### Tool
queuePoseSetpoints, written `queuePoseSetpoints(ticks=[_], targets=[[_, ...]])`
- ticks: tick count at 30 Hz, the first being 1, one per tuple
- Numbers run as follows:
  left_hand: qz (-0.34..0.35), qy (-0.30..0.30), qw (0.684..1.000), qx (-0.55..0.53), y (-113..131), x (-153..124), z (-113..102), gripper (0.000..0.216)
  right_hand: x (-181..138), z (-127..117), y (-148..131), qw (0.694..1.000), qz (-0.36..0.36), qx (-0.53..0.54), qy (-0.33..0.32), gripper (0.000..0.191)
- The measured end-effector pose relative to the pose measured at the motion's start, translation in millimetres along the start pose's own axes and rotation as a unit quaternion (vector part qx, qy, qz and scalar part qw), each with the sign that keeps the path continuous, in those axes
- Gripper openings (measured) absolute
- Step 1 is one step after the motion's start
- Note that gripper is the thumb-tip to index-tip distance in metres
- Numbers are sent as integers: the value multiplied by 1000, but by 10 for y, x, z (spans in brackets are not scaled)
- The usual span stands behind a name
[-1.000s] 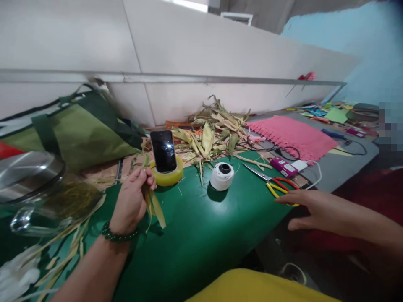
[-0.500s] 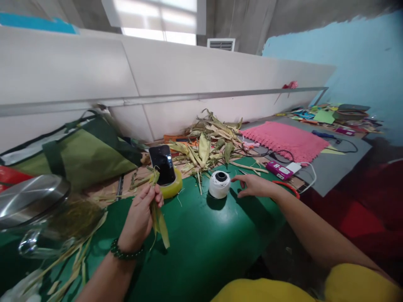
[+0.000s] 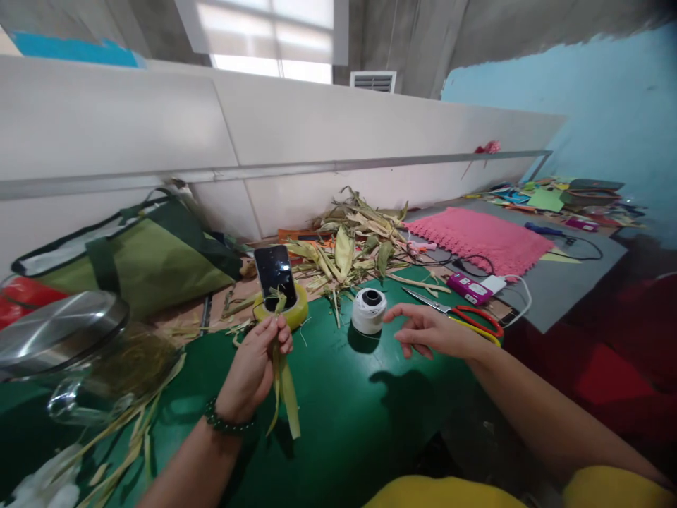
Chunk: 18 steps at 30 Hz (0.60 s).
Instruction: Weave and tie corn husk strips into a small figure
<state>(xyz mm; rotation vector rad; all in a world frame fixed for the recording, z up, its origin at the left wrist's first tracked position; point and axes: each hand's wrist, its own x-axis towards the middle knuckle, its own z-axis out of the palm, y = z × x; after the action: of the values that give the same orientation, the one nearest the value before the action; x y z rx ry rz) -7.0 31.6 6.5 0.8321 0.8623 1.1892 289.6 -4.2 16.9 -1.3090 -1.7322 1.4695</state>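
Observation:
My left hand [image 3: 252,367], with a dark bead bracelet at the wrist, is closed around a bunch of green-yellow leaf strips [image 3: 284,384] that hang down over the green table [image 3: 338,416]. My right hand [image 3: 431,331] hovers just right of a white spool of thread [image 3: 369,310], thumb and fingers pinched loosely together; a thin thread may run from the spool to them, but I cannot be sure. A black phone [image 3: 274,271] leans upright in a yellow tape roll [image 3: 288,310] just beyond my left hand.
A heap of dried leaves [image 3: 354,236] lies behind the spool. Scissors with red and yellow handles [image 3: 465,317], a pink device [image 3: 468,288] and a pink knitted mat [image 3: 481,236] sit to the right. A green bag [image 3: 142,257] and a glass jar with a metal lid [image 3: 79,353] stand at left.
My right hand drew back from beside the spool toward me and lifted a little. My left hand with the leaf strips shifted slightly right and lower.

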Motion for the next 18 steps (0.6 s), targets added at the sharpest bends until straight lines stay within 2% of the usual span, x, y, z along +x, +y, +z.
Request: queuePoseSetpoints(ticks=[1,3,6,8,10,13,18], targets=[[-9,-6,1000,-7,-4,-15,15,20,25,66,-42,999,-22,29,15,37],[-24,-15,999,-17,-7,-40,39,19,122,195,-114,997,-57,46,4,35],[-40,-5,999,-14,-6,-55,50,19,326,385,-217,992,-117,-33,-44,31],[-50,14,999,1,-10,-52,45,18,471,512,-284,977,-173,-114,-43,31],[-64,22,998,15,-27,-44,39,18,605,637,-334,960,-212,-182,-23,30],[-77,24,996,27,-74,-28,34,16,770,783,-363,937,-231,-262,28,26],[-104,-37,993,34,-119,-35,31,21,934,798,-326,892,-267,-350,102,21]])
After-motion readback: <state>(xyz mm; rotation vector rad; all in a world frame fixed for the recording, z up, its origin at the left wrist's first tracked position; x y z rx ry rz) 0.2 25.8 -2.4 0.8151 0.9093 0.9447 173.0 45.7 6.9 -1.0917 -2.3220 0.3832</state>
